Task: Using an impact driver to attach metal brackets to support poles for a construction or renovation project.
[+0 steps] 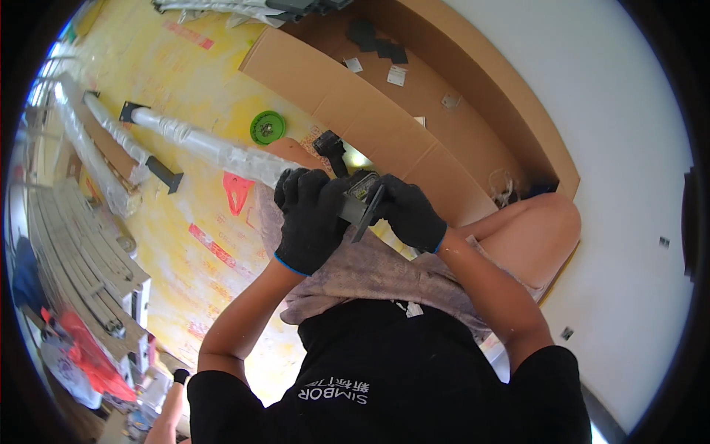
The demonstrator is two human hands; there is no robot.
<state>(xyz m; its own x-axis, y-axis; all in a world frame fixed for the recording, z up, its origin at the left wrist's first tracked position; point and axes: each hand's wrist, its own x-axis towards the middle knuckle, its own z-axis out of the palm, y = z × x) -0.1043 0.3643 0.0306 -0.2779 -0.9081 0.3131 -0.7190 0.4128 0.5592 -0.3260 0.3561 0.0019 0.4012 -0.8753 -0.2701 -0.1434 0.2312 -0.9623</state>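
My left hand [310,218], in a black glove with a blue cuff edge, is wrapped round the near end of a long metal post [214,152]. Clear plastic film covers much of the post, which slants away to the far left and ends in a dark square plate [129,112]. At the near end is a flat dark end plate [368,213]. My right hand [410,214], gloved the same way, pinches this plate at its edge. Just beyond my hands lies a black power tool [331,150], partly hidden, with a bright light spot beside it.
A long open cardboard box [355,100] lies ahead, with dark plates and small white packets inside. A green bowl [268,128] of small metal parts sits on the yellow floor covering. More wrapped posts [96,148] and stacked grey profiles [81,251] lie left. A white wall [621,185] stands right.
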